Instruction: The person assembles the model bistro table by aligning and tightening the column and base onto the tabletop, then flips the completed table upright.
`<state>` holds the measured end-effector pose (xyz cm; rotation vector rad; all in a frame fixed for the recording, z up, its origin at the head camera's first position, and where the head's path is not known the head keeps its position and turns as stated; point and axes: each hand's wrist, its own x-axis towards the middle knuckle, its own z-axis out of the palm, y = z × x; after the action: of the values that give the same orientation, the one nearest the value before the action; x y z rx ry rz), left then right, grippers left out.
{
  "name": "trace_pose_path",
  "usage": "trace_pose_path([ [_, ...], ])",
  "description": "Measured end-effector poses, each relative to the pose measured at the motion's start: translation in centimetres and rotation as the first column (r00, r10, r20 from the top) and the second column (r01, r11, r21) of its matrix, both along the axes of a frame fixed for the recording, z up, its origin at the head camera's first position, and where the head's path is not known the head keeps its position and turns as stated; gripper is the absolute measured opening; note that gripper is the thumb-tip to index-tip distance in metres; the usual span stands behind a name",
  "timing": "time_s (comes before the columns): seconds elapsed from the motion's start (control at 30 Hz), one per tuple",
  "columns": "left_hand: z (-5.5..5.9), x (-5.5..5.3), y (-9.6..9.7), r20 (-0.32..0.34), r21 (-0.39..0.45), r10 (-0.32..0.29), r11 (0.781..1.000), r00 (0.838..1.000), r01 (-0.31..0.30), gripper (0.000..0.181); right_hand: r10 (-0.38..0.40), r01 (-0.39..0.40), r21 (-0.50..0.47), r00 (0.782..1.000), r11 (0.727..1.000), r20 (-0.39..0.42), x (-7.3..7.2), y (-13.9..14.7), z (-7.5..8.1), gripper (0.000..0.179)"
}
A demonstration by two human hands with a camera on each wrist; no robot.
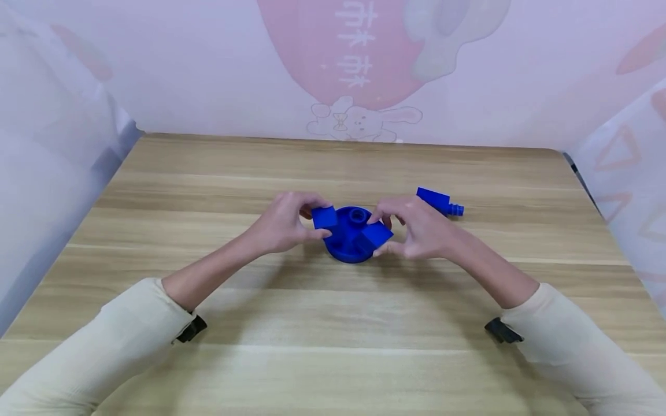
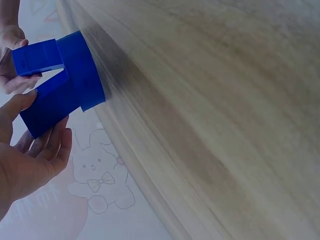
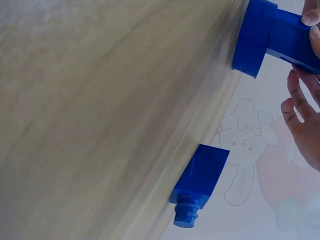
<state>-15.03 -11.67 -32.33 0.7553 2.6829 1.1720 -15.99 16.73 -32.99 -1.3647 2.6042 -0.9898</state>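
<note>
Left wrist view: lower ends of both blue four-sided blocks [image 2: 49, 105] hidden behind the wall of the round blue base [image 2: 87, 75]; seating unclear. Bare left hand [image 2: 27, 167] cut off by left edge. Head view: pale cream cloth sleeves [image 1: 125, 329] cut off toward lower corners.

Bright head view, soft shadows on tabletop [image 1: 333, 323], wrist views dimmer, wood grain blurred

A light wood-grain surface [image 1: 333, 323] spreads beneath a pale far wall [image 1: 198, 75] bearing a pink shape [image 1: 291, 34] and an outlined rabbit [image 1: 360, 119], between a whitish left wall [image 1: 41, 144] and right wall [image 1: 637, 202].
</note>
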Motion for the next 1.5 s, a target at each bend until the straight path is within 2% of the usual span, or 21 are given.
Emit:
trace_pose_path([
  [0.3, -0.3, -0.1, -0.2, -0.061, -0.060, -0.044, 0.997, 0.997, 0.041, 0.040, 0.028, -0.028, 0.009, 0.999, 1.000, 0.023, -0.3, 0.3, -0.2, 0.046],
  [0.5, -0.2, 0.3, 0.1, -0.145, -0.103, -0.107, 0.990, 0.984, 0.093, 0.058, -0.017, 0.017, 0.054, 1.000, 0.998, 0.009, -0.8, 2.1, 0.1, 0.049],
  [0.57, -0.1, 0.6, 0.3, -0.196, -0.120, -0.122, 0.988, 0.973, 0.099, 0.062, -0.043, 0.043, 0.029, 0.999, 0.999, -0.003, -1.2, 2.9, -0.1, 0.046],
  [0.67, 0.2, 1.0, 0.9, -0.288, -0.154, -0.148, 0.982, 0.946, 0.107, 0.062, -0.090, 0.090, -0.002, 0.996, 0.996, -0.014, -1.7, 4.0, -0.2, 0.041],
  [0.77, 0.5, 1.3, 1.6, -0.352, -0.189, -0.173, 0.976, 0.920, 0.111, 0.061, -0.151, 0.152, 0.013, 0.988, 0.988, -0.015, -2.1, 4.8, -0.1, 0.035],
  [0.8, 0.6, 1.4, 1.8, -0.363, -0.203, -0.183, 0.973, 0.914, 0.114, 0.060, -0.176, 0.176, 0.030, 0.984, 0.984, -0.017, -2.2, 5.0, 0.0, 0.034],
  [0.97, 0.7, 1.9, 3.3, -0.362, -0.278, -0.232, 0.951, 0.903, 0.133, 0.057, -0.279, 0.283, 0.167, 0.959, 0.944, -0.048, -2.8, 5.7, 0.3, 0.035],
  [1.13, 0.9, 2.1, 4.7, -0.354, -0.343, -0.269, 0.928, 0.896, 0.144, 0.051, -0.355, 0.363, 0.332, 0.931, 0.870, -0.088, -3.5, 5.9, -0.1, 0.050],
  [1.27, 0.8, 2.1, 5.5, -0.367, -0.379, -0.271, 0.917, 0.890, 0.123, 0.049, -0.407, 0.397, 0.422, 0.911, 0.815, -0.070, -4.0, 6.1, -0.5, 0.057],
  [1.4, 0.7, 2.1, 6.2, -0.386, -0.385, -0.251, 0.918, 0.888, 0.092, 0.050, -0.438, 0.410, 0.440, 0.898, 0.799, -0.042, -4.6, 6.2, -0.9, 0.057],
  [1.5, 0.8, 2.1, 6.4, -0.370, -0.373, -0.237, 0.923, 0.898, 0.090, 0.047, -0.437, 0.410, 0.431, 0.899, 0.804, -0.040, -4.9, 6.1, -1.1, 0.053],
])
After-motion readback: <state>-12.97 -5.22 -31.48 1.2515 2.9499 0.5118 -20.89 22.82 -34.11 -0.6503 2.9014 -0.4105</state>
